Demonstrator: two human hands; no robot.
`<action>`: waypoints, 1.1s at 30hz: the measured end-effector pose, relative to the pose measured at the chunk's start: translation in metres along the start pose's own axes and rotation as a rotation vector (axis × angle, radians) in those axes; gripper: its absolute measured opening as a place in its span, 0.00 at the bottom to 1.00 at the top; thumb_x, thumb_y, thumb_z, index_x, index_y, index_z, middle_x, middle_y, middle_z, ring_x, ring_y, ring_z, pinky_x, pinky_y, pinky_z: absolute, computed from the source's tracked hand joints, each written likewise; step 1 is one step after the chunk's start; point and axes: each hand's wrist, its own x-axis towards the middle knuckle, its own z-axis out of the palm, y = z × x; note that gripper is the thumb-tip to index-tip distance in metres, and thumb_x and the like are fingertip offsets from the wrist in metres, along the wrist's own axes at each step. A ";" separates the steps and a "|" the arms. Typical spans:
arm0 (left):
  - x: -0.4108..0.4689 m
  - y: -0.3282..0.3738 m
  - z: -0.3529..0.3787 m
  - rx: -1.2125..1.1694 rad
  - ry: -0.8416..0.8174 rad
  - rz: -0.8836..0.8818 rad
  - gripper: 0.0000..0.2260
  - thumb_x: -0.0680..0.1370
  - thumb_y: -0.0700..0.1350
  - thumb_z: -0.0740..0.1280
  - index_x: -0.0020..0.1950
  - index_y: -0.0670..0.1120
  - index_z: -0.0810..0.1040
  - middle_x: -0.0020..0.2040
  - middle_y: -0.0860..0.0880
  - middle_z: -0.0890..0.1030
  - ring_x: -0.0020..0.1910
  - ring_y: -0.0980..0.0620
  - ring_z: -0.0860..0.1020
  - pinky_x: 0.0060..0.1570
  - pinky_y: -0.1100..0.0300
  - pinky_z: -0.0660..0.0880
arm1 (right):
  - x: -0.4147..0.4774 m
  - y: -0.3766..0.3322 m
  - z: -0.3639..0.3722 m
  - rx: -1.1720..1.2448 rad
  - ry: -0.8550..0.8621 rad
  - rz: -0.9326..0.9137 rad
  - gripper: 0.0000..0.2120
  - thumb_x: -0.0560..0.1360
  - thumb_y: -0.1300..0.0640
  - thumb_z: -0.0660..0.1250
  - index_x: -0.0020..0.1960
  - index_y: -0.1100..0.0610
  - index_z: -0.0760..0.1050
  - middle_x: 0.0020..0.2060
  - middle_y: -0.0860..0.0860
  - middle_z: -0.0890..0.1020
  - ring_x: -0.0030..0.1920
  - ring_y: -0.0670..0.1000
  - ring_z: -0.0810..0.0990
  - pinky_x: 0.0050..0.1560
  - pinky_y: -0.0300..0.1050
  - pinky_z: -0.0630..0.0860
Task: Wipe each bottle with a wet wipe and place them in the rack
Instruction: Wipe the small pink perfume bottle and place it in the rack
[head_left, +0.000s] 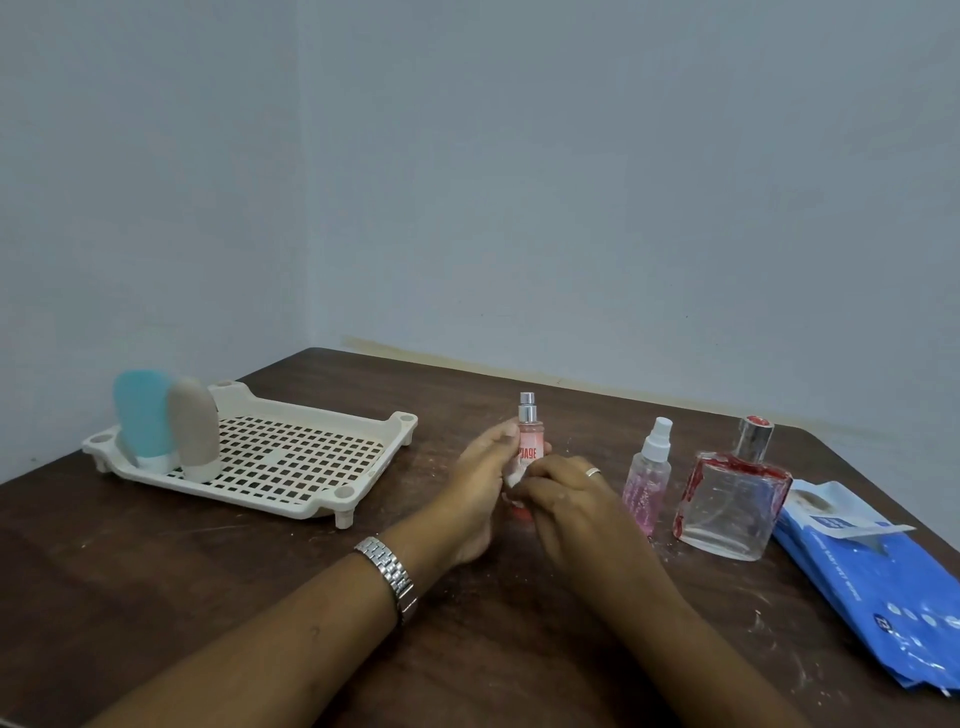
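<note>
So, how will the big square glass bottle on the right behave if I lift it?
Probably heavy and breakable: the square glass bottle shows thick walls. Its broad base suggests sliding, not tipping, when pushed. Smooth faces may slip when wet.

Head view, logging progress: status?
Left hand grips pink perfume bottle; right hand holds wipe at its base. Blue bottle, beige bottle in rack. Nothing blocks rack.

The bench (156, 597) is dark brown wood with pale scratches and little white specks. Behind it is a plain blue-grey wall (571, 182). A thin tan strip (467, 359) runs where bench and wall meet. A shiny silver watch (389, 569) shows too.
</note>
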 end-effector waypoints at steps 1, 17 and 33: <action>0.000 0.001 -0.002 0.017 0.001 0.018 0.11 0.83 0.47 0.56 0.55 0.46 0.77 0.41 0.49 0.80 0.35 0.55 0.76 0.33 0.61 0.74 | 0.000 0.002 -0.002 0.030 0.019 0.025 0.10 0.70 0.66 0.70 0.47 0.55 0.80 0.45 0.47 0.80 0.44 0.47 0.75 0.45 0.36 0.72; -0.001 -0.001 -0.003 -0.030 0.031 -0.031 0.24 0.76 0.63 0.57 0.54 0.42 0.73 0.33 0.48 0.78 0.28 0.54 0.78 0.26 0.63 0.74 | 0.002 -0.003 0.001 0.390 0.235 0.213 0.14 0.72 0.68 0.68 0.55 0.55 0.80 0.47 0.42 0.77 0.47 0.36 0.75 0.46 0.24 0.70; -0.008 -0.001 -0.001 -0.066 -0.209 -0.144 0.16 0.75 0.56 0.63 0.45 0.45 0.80 0.37 0.47 0.80 0.33 0.52 0.77 0.33 0.60 0.73 | 0.003 0.007 -0.003 0.379 0.367 0.285 0.16 0.72 0.65 0.69 0.54 0.48 0.78 0.43 0.46 0.79 0.43 0.40 0.77 0.41 0.29 0.73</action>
